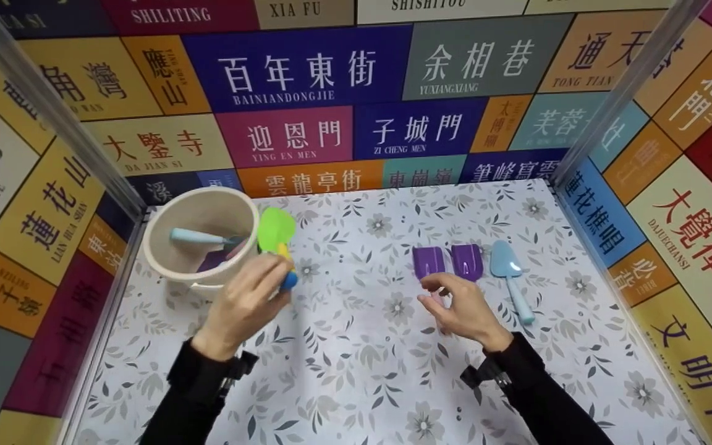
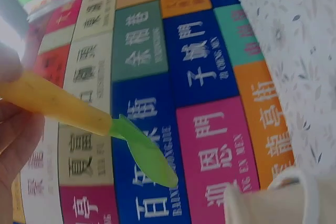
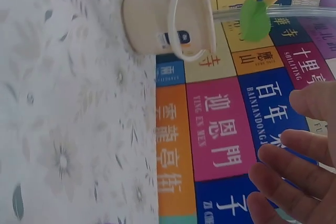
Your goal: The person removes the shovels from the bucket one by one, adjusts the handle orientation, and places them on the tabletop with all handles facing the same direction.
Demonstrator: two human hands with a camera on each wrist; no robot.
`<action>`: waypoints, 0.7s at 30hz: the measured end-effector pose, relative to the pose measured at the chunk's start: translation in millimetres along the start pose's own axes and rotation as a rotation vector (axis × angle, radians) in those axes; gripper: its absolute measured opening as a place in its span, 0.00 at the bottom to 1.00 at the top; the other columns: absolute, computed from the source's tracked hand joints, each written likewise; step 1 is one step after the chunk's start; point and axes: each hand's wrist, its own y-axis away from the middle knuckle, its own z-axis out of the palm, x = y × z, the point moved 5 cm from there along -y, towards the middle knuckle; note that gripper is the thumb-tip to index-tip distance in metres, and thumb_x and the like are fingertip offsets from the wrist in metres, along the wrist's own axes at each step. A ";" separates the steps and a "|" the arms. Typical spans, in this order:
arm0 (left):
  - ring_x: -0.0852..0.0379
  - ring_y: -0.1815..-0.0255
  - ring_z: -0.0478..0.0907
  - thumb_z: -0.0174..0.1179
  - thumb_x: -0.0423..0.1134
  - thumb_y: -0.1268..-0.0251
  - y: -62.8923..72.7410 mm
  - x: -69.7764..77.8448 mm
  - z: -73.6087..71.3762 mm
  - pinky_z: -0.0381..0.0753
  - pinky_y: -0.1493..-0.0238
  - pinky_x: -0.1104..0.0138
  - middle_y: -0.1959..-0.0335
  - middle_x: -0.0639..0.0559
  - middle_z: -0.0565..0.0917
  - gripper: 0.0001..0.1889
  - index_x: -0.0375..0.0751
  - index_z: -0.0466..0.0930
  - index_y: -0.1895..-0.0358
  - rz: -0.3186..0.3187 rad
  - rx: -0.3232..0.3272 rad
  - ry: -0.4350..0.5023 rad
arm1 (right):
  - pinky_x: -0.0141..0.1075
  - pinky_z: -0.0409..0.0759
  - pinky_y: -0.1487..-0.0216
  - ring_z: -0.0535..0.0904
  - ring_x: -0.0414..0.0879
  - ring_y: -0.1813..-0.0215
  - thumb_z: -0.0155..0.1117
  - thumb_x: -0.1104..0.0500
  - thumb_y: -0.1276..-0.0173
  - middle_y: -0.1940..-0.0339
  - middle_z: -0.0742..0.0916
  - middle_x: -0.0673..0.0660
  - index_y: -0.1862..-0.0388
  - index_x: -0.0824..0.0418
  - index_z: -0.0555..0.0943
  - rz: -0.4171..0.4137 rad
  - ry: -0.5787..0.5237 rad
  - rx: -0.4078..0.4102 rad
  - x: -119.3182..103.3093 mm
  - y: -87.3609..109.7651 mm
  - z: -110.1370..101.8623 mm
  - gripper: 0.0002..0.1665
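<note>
My left hand [image 1: 248, 303] grips a toy shovel [image 1: 277, 228] by its yellow handle, the green blade pointing away. In the left wrist view the shovel [image 2: 149, 156] is raised, its blade near a cream bucket [image 2: 273, 203]. That bucket [image 1: 177, 213] stands at the back left, holding a light-blue handle [image 1: 198, 237] and something purple [image 1: 211, 261]. My right hand [image 1: 464, 306] holds nothing, fingers loosely bent, just in front of two purple shovel blades [image 1: 428, 261]. Their handles are mostly hidden by the hand. The right wrist view shows this hand [image 3: 299, 166] with fingers spread.
A light-blue trowel [image 1: 507, 266] lies right of the purple blades on the flower-patterned table [image 1: 343, 346]. Colourful panels with lettering [image 1: 297, 68] wall in the back and sides, with clear posts [image 1: 628, 93] at the corners. The bucket has a white handle [image 3: 176, 19].
</note>
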 end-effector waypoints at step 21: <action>0.56 0.50 0.84 0.58 0.32 0.28 14.4 82.1 111.5 0.85 0.41 0.73 0.52 0.50 0.86 0.09 0.42 0.83 0.49 0.384 -0.198 -0.230 | 0.31 0.86 0.56 0.84 0.40 0.60 0.53 0.58 0.15 0.63 0.88 0.50 0.48 0.66 0.83 0.876 -1.056 -0.247 -7.2 -25.9 87.6 0.14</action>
